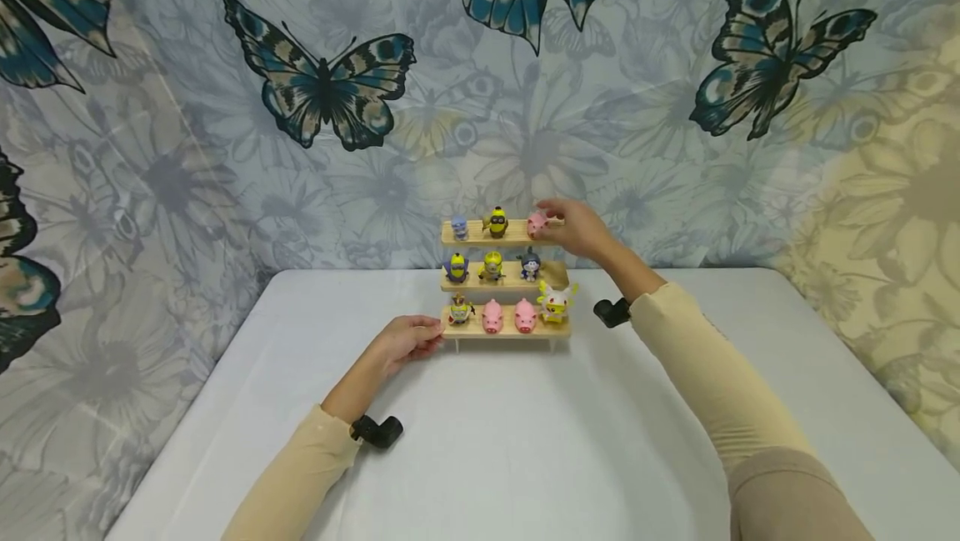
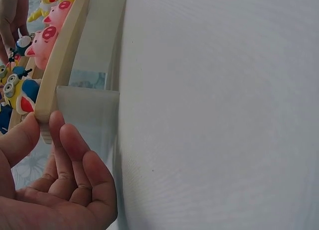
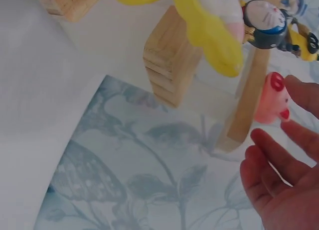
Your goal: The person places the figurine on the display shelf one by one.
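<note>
A three-tier wooden display shelf (image 1: 510,336) stands at the back of the white table. My left hand (image 1: 408,343) pinches the left end of its lowest board (image 2: 52,85) between thumb and index finger. At the top board's right end, my right hand (image 1: 576,228) holds a pink pig figure (image 3: 271,100) between thumb and index finger; the other fingers stay off it. Two more pink pigs, one here (image 1: 492,318), sit on the lowest board between a crowned yellow figure (image 1: 459,310) and a larger yellow-and-white figure (image 1: 555,304).
A blue figure (image 1: 459,228) and a black-and-yellow figure (image 1: 496,222) share the top board with the pig. Three small figures stand on the middle board (image 1: 551,276). Butterfly-patterned cloth (image 1: 525,149) hangs right behind the shelf.
</note>
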Demonstrator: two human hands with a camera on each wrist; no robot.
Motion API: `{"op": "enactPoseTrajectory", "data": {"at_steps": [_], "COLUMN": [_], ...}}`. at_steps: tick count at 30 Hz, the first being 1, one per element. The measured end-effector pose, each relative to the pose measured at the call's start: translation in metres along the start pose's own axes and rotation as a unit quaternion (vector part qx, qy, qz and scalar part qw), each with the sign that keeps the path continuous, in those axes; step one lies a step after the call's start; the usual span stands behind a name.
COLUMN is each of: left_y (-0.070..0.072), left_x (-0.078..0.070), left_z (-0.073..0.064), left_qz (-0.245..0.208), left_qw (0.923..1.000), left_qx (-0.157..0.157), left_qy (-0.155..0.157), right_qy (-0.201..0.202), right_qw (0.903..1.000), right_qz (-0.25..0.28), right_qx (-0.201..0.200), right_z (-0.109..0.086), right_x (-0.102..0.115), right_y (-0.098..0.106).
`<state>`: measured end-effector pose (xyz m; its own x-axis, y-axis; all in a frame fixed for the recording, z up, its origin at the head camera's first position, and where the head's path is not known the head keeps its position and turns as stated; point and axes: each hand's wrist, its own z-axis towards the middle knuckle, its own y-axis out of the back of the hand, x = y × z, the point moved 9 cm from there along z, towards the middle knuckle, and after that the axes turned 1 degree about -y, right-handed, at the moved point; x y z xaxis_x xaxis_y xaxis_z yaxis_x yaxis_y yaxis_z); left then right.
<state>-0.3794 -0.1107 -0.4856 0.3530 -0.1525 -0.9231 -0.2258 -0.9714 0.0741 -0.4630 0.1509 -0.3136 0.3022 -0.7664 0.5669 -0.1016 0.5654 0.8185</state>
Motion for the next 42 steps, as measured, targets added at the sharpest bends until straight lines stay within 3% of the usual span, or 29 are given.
{"op": "enactPoseTrajectory", "data": {"at_steps": [6, 14, 20, 33, 42], "left_y": [0.001, 0.0, 0.0, -0.001, 0.0], "left_x": [-0.002, -0.001, -0.006, -0.003, -0.004], "left_z": [-0.001, -0.001, -0.003, -0.003, -0.004], "left_qz": [0.005, 0.004, 0.008, 0.005, 0.001], "left_qw": [1.0, 1.0, 1.0, 1.0, 1.0], "left_qx": [0.001, 0.006, 0.003, 0.003, -0.002], "left_qy": [0.002, -0.002, -0.004, -0.006, -0.01], "right_qy": [-0.006, -0.041, -0.088, -0.114, -0.11], "right_qw": [1.0, 0.999, 0.9941, 0.9877, 0.9889], "right_qz": [-0.003, 0.018, 0.063, 0.098, 0.079], "right_qx": [-0.005, -0.001, 0.007, 0.045, 0.059], "right_z": [-0.014, -0.039, -0.058, -0.091, -0.101], "right_x": [-0.007, -0.035, -0.057, -0.077, -0.081], "right_y": [0.009, 0.01, 0.001, -0.024, -0.034]}}
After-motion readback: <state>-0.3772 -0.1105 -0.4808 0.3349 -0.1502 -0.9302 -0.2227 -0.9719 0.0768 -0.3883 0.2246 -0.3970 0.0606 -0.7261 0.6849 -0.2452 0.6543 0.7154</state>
